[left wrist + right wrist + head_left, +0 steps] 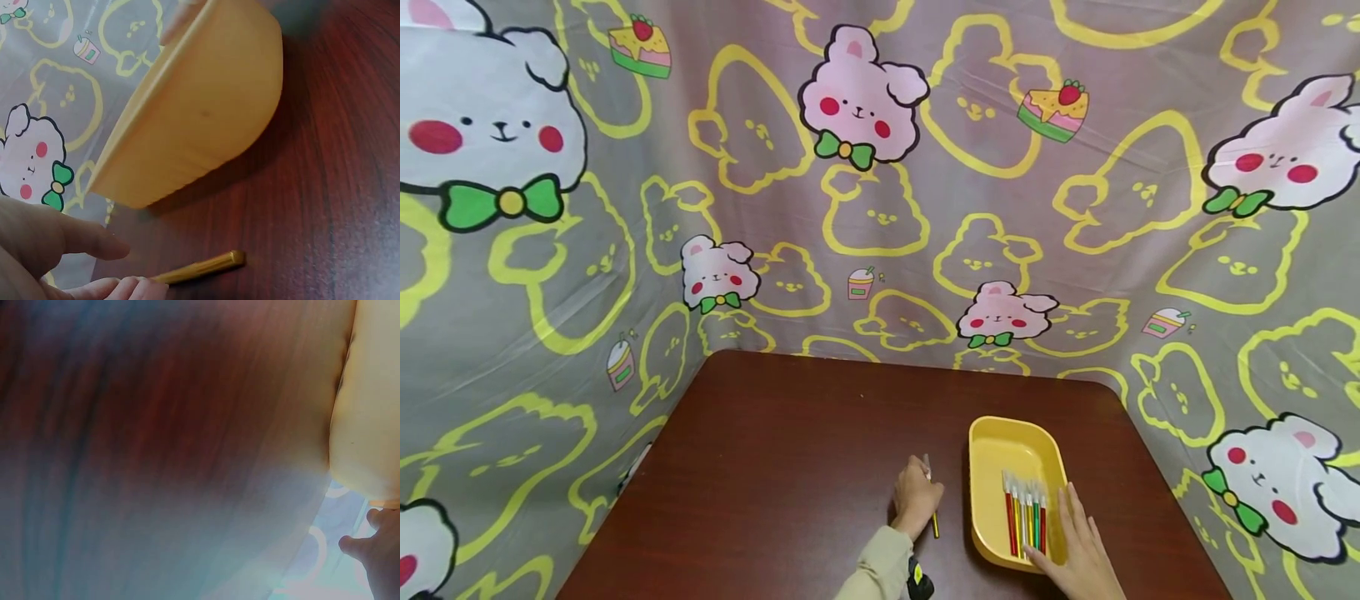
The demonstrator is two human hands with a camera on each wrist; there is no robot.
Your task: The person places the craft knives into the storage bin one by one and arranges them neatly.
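Observation:
My left hand (917,500) grips a slim pen-like stick with a gold barrel (936,523) and a clear end, just left of a yellow tray (977,500). The left wrist view shows the gold barrel (206,267) jutting past the fingers, low over the dark tabletop. On the tray's near right corner rests my right hand (1084,546), fingers fairly straight along the outer side and thumb over the near rim. Inside the tray several similar sticks (1026,521) lie side by side, red, gold, silver and green, clear ends pointing away. The right wrist view catches only part of the right hand (378,547).
The dark brown table (790,450) stretches left and behind the tray. A patterned curtain (880,200) with rabbits and yellow outlines encloses the table's back and both sides. The tray's raised walls stand between the left hand and the sticks inside.

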